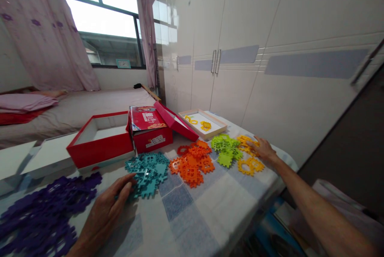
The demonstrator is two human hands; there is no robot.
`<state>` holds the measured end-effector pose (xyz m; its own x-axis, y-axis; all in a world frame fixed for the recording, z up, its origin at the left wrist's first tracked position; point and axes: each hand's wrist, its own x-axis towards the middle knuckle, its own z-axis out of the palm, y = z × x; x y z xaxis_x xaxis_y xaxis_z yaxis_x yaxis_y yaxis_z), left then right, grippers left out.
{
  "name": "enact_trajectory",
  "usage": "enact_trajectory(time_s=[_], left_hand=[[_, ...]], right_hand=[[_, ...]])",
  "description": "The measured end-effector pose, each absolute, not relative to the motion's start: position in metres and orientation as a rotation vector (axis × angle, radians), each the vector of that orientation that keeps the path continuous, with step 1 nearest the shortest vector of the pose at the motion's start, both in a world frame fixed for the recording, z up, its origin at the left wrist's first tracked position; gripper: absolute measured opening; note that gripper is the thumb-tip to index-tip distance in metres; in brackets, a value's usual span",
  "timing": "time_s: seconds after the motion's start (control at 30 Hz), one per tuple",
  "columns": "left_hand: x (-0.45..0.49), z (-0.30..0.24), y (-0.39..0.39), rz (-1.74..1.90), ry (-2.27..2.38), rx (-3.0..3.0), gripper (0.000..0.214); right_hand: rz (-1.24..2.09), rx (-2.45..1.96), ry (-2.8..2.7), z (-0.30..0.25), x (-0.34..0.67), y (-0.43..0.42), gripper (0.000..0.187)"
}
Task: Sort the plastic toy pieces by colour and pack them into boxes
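My left hand (109, 207) rests at the near left edge of a pile of teal notched puzzle pieces (153, 169), its fingers stretched out and touching or just over them. At the far right of the table, my right hand (266, 152) reaches onto a small group of yellow notched pieces (250, 166), fingers apart over the upper ones. Part of what lies under those fingertips is hidden. Two yellow pieces (205, 125) lie in a shallow white tray (217, 130) behind the piles. Lime green pieces (226, 151) and orange pieces (193, 163) sit between my hands.
Purple pieces (51, 205) spread at the left. Behind the teal pile stand an open red box (102, 147) and a printed red box (153, 139), with a red lid (177, 123) leaning on it. A checked cloth (204, 209) covers the table. White wardrobe doors (234, 93) rise behind.
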<state>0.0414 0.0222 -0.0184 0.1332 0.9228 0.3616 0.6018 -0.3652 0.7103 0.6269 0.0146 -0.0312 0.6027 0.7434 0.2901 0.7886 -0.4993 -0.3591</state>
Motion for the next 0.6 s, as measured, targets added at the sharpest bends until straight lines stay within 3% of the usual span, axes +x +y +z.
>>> enact_trajectory(time_s=[0.13,0.43,0.6], left_hand=[[0.045,-0.013,0.019,1.106,1.471,2.065,0.044],[0.041,-0.019,0.023,1.057,1.496,2.103,0.045],[0.039,-0.02,0.023,1.063,1.494,2.111,0.044]], right_hand=[[-0.1,-2.427,-1.351,-0.029,0.614,0.018,0.073],[-0.21,-2.533,-1.261,-0.019,0.593,0.014,0.059],[-0.261,-2.549,-1.14,-0.024,0.596,0.012,0.061]])
